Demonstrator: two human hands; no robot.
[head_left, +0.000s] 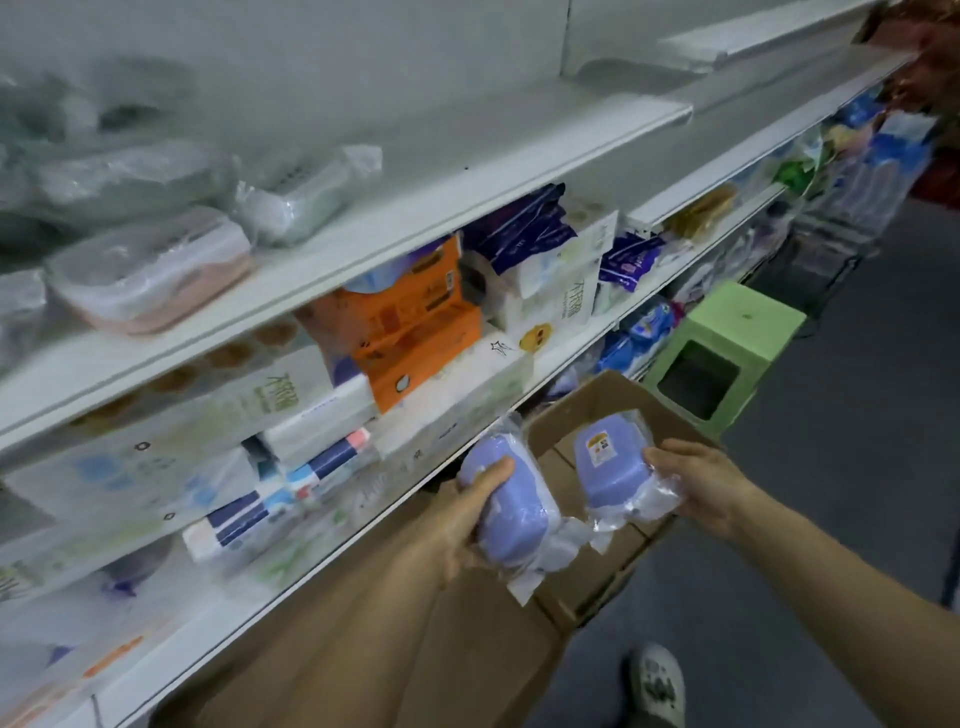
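The left hand (467, 514) is gripping a purple wrapped box (511, 512), fingers curled round it, just beside the lower shelf edge (337, 545). The right hand (696, 483) is clutching a second purple box (610, 460) at its near end. Both boxes are hanging over an open cardboard carton (613, 395), whose inside is possibly bare. A green stool (727, 332) is standing on the grey floor (831, 519), and tissue packs (415, 332) are crowding the shelf.

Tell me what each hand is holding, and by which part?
The left hand grips one wrapped purple container by its long side, thumb on top. The right hand holds the labelled purple container by its near end.
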